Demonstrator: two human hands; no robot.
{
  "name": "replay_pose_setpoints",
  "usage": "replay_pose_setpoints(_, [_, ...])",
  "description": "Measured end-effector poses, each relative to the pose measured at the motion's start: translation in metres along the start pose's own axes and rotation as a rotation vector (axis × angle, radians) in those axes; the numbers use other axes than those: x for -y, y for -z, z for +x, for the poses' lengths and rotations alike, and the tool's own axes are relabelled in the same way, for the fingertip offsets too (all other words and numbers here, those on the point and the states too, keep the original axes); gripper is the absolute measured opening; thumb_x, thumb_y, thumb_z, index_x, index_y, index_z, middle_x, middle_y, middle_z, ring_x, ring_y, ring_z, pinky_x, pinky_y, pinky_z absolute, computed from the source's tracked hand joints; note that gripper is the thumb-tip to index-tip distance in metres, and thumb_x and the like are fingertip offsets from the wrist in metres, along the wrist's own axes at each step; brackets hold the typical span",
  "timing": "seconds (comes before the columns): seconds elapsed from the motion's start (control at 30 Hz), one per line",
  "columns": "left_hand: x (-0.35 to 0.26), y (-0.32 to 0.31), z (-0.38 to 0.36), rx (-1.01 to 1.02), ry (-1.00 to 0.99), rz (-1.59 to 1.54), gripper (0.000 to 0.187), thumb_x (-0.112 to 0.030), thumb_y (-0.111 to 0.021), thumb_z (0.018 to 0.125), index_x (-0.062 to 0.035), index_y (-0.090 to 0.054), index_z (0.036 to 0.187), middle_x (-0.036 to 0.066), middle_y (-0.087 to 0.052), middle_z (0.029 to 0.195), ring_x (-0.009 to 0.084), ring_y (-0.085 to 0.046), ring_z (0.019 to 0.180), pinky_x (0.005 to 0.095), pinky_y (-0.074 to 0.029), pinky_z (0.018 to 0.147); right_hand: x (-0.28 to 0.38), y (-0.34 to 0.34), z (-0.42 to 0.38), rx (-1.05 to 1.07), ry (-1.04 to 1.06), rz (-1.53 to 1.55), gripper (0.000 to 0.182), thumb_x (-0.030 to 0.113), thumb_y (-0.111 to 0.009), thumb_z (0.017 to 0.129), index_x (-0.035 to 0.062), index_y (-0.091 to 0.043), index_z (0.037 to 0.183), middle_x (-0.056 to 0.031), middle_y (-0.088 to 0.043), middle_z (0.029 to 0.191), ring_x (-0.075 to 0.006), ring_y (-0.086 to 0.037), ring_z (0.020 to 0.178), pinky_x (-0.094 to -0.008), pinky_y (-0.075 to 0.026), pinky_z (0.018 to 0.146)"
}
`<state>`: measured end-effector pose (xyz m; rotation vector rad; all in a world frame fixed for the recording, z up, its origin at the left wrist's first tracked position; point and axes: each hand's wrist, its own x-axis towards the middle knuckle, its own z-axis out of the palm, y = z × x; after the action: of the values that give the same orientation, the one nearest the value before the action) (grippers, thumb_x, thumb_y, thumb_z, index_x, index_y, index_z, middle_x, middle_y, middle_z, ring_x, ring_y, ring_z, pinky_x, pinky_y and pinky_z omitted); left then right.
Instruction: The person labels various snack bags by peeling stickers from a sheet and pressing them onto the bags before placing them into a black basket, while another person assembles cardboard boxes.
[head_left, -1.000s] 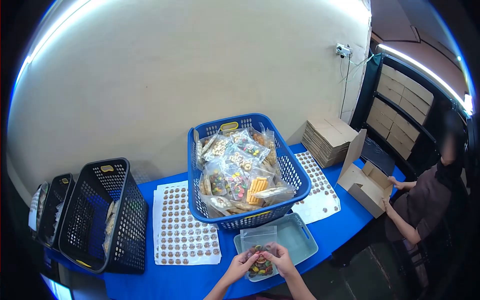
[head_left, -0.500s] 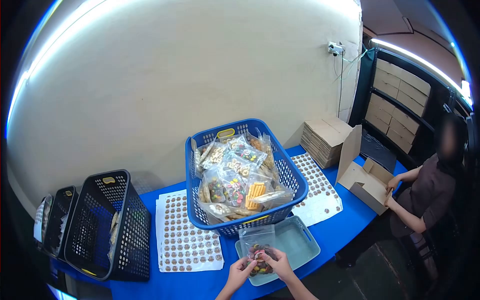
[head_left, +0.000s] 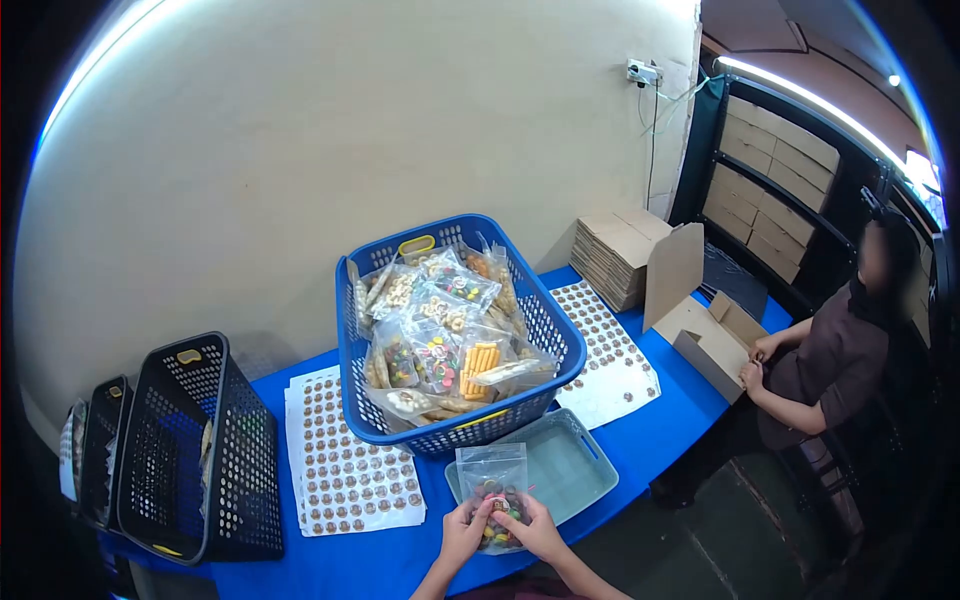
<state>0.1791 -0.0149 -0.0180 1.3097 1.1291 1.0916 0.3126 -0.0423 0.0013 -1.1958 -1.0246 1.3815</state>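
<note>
A clear zip bag [head_left: 492,464] of colourful round candies is held upright between my two hands, with a round sticker on its front. My left hand [head_left: 463,533] grips its left side and my right hand [head_left: 534,530] its right side, thumbs pressed near the sticker. Just behind the bag is a grey-green tray [head_left: 580,452]. Beyond it stands a blue basket [head_left: 465,437] heaped with bags of snacks, among them orange sticks [head_left: 480,368] and pale rings.
Sticker sheets [head_left: 358,465] lie left of the basket, more sticker sheets [head_left: 610,360] on its right. Dark baskets [head_left: 245,470] stand at the left. Flat cartons [head_left: 612,262] are stacked at the back. A person [head_left: 835,365] has their hands by an open cardboard box [head_left: 705,345].
The view has turned slightly, so the surroundings sit further left. My hands still hold the candy bag, and its front sticker shows more plainly. The other person's hands have shifted at the box.
</note>
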Motion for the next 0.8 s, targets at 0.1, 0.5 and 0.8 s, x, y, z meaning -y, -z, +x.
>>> replay_pose_setpoints(0.1, [0.009, -0.001, 0.002, 0.071, -0.007, 0.022, 0.029, -0.025, -0.054, 0.085, 0.0026, -0.061, 0.089, 0.006, -0.062, 0.072, 0.0059, -0.054, 0.067, 0.0216, -0.044, 0.058, 0.001, 0.006, -0.004, 0.002, -0.033, 0.073, 0.037, 0.016, -0.059, 0.081, -0.0010, -0.047, 0.112, -0.0025, -0.055, 0.096, -0.0052, -0.051, 0.076, -0.0178, -0.043, 0.058])
replay_pose_setpoints(0.5, [-0.014, 0.030, -0.008, 0.354, 0.175, 0.030, 0.049, -0.028, -0.064, 0.076, -0.0018, -0.048, 0.114, 0.005, -0.058, 0.094, 0.0089, -0.053, 0.083, 0.0241, -0.044, 0.073, -0.006, -0.007, 0.002, 0.071, 0.023, 0.113, 0.025, 0.012, -0.058, 0.082, -0.0031, -0.053, 0.101, -0.0068, -0.060, 0.092, -0.0109, -0.056, 0.080, -0.0223, -0.045, 0.070])
replay_pose_setpoints(0.8, [-0.001, 0.056, -0.024, 0.120, 0.046, -0.117, 0.035, -0.023, -0.058, 0.082, -0.0012, -0.051, 0.108, 0.002, -0.059, 0.084, 0.0052, -0.051, 0.077, 0.0217, -0.044, 0.068, -0.013, -0.043, 0.011, 0.070, -0.004, 0.162, 0.018, 0.012, -0.055, 0.084, -0.0013, -0.052, 0.096, -0.0063, -0.059, 0.090, -0.0108, -0.057, 0.078, -0.0237, -0.046, 0.069])
